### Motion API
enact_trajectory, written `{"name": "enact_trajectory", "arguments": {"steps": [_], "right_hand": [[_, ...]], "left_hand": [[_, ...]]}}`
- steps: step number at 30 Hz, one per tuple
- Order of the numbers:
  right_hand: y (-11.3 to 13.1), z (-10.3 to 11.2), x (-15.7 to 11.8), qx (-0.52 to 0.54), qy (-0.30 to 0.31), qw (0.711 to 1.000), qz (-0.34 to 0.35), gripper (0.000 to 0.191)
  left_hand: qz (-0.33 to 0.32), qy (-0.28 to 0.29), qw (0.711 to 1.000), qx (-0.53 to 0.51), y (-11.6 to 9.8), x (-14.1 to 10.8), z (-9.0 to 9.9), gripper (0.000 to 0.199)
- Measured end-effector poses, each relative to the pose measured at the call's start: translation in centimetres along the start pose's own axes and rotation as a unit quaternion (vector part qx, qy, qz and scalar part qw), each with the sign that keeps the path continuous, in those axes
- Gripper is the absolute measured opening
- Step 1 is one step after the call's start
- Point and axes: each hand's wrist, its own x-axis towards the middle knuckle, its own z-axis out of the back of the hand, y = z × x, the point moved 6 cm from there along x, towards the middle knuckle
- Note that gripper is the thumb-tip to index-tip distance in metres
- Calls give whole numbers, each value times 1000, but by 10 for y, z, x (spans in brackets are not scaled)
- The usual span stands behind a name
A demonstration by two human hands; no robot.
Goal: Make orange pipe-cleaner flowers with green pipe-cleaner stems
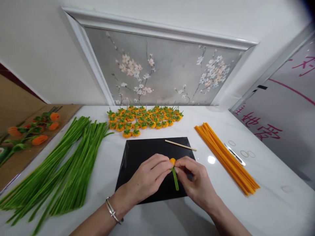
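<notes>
Black and flat, the mat [145,149] lies in front of me on the white marbled table [270,193], and both my hands are over it. My left hand [150,175] is closed, its thumb and fingertips pinching the small orange piece [173,161] above the mat's nearer half. My right hand [194,177] is closed too, its fingertips gripping the top of the green strip [176,180] where it meets the orange. The strip's free end points back toward me over the mat. Just where my fingers meet, they hide the join, so I cannot tell how the two are held together. A silvery bracelet [112,211] circles my left wrist.

A pale thin stick [180,145] lies across the mat's far right corner, one end past the edge. Beyond the mat sits a crowd of small orange pieces with green tops [145,118]. Left of the mat, long green stems [73,167] are spread in a loose bundle; right of it, long orange stems [226,157] lie together at a slant. Farther right, past those, are a slim metallic tool [235,154] and some thin rings [244,153].
</notes>
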Motion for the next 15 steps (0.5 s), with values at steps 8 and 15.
{"name": "enact_trajectory", "arguments": {"steps": [8, 15], "right_hand": [[6, 5, 4, 19, 14, 999, 34, 14], [5, 5, 6, 11, 31, 999, 9, 13]], "left_hand": [[211, 35, 960, -182, 14, 2, -8, 15], [263, -1, 924, -277, 21, -5, -13, 10]]}}
